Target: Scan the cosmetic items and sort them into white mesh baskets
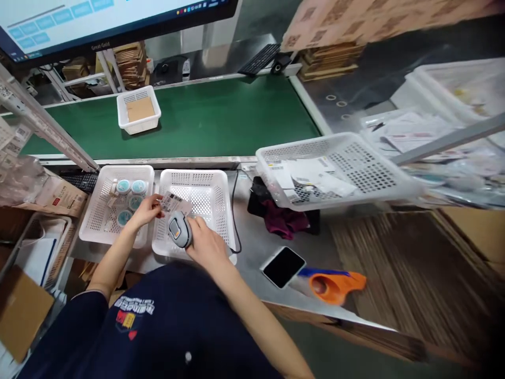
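Pinched in my left hand (148,210) is a printed paper label (175,204) with a barcode, over the middle white basket (221,210). My right hand (207,243) grips a grey barcode scanner (179,230) just in front of that label. Part of the handle is hidden by my fingers. To the left stands another white basket (92,221). It holds several round jars (139,187) with light blue lids and a few small pale items. The scanner's black cable (233,210) runs along the right side of the middle basket.
A green conveyor belt (221,113) crosses behind, carrying a white basket (139,123) with cardboard inside. On the right are a tilted basket (355,173) of papers, a phone (283,267), an orange tape dispenser (335,287) and stacked cardboard (379,263). A monitor (118,31) hangs overhead.
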Tool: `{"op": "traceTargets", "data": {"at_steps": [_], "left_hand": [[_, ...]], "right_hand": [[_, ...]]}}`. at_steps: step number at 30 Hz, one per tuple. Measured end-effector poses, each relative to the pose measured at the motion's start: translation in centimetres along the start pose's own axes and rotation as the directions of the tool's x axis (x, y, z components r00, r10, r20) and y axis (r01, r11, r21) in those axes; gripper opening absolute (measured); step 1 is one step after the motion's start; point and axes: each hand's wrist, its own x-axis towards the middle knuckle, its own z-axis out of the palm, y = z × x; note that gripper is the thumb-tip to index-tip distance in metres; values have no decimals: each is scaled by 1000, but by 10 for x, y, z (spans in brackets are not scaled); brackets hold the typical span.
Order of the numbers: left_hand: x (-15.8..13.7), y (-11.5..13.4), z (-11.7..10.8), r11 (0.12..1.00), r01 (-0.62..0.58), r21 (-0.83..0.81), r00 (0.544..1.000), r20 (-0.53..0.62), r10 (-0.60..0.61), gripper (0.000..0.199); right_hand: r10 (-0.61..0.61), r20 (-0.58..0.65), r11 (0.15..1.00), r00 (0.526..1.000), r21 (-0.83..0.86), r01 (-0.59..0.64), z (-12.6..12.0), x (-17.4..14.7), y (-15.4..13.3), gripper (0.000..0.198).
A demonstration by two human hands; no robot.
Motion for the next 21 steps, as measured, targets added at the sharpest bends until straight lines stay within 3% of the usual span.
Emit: {"op": "traceTargets", "data": {"at_steps": [2,5,9,12,14,17,19,21], "left_hand": [[3,-6,-6,971,20,240,998,-59,-6,45],[4,-26,-33,802,214,557,955,-291,-53,55],[-12,-65,-60,634,473,612,874,-418,-249,77],[-25,-82,-64,548,534,644,844,-442,-304,79],[-30,-79,-62,532,512,674,856,-449,-256,77],[-33,-56,-55,521,352,777,913,-407,-10,82],[-33,-36,-45,491,174,854,943,-288,168,84],[-32,-18,-29,463,6,886,956,-141,257,85]], "right_hand": [[44,15,999,999,28,-44,8,-9,14,56],[117,27,989,993,85,-119,27,-26,39,51],[169,37,973,985,153,-173,50,-39,63,46],[122,36,974,992,187,-127,54,-38,63,47],[68,34,978,997,196,-74,49,-34,55,50],[-27,28,982,999,189,22,35,-24,34,58],[-65,35,986,997,153,59,24,-17,20,64],[-74,51,992,996,102,68,15,-10,9,65]]}}
